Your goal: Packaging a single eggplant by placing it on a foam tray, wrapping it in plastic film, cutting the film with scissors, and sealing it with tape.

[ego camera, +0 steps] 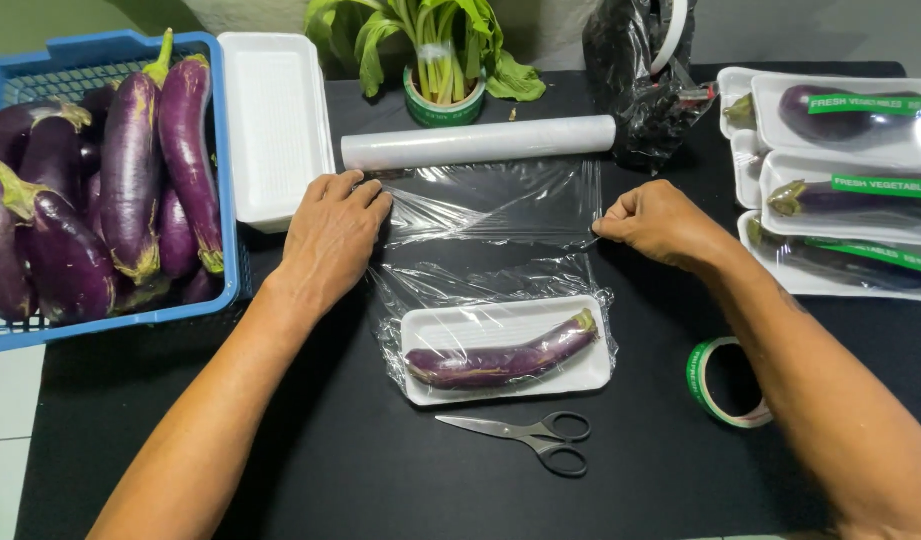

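Left hand: my left hand [330,235] is lying palm down, fingers loosely curled, pressing the left edge of the cling film sheet [490,205] onto the black table [310,460].
Right hand: my right hand [660,222] is closing into a loose fist, fingertips pinching the sheet's right edge.
Film: the sheet is stretching between my hands, running from the cling film roll [478,142] at twelve o'clock down over the tray.
Tray: the white foam tray [507,350] with one eggplant [502,360] is lying at six o'clock from the sheet, between my forearms and near both hands.
Scissors: they [525,435] are lying just below the tray.
Tape: the green tape roll [725,385] is sitting at four o'clock from the tray.
Basket: the blue basket [90,50] of eggplants is standing at nine o'clock.
Wrapped trays: they [840,180] are stacking at two o'clock.
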